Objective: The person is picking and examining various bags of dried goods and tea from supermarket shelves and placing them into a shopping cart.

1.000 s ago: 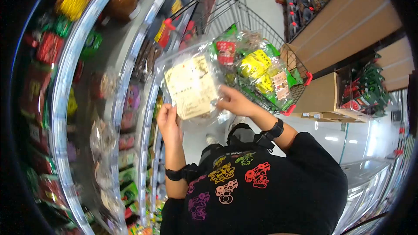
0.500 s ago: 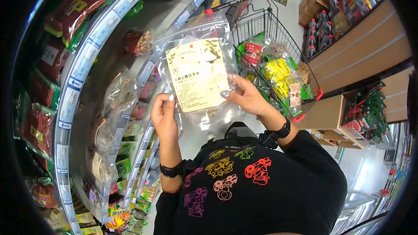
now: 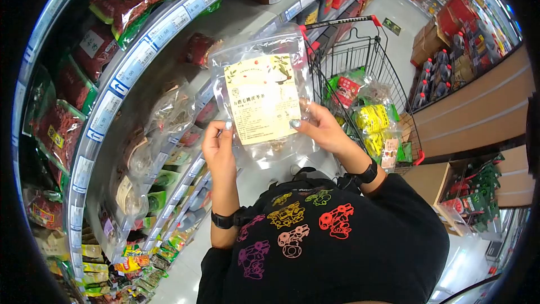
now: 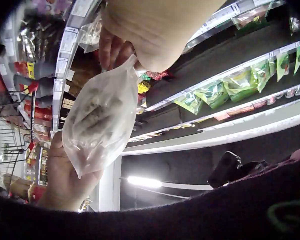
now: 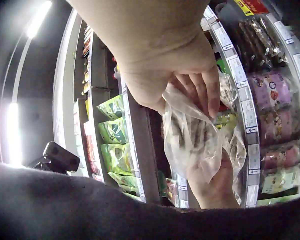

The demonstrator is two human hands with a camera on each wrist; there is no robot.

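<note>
- Clear pouch [image 3: 260, 98] between both hands, printed side toward head camera, long axis pointing away from body
- Left hand [image 3: 218, 149] and right hand [image 3: 327, 130] pinch opposite side edges; contents perhaps dried pieces, blurred
- Shopping cart [image 3: 343, 22] rightward, right hand nearer

I stand in a supermarket: price tags [image 3: 181, 19] edge the shelves [image 3: 236, 16] of packaged food [image 3: 135, 0], a shopping cart [image 3: 343, 22] near me
</note>
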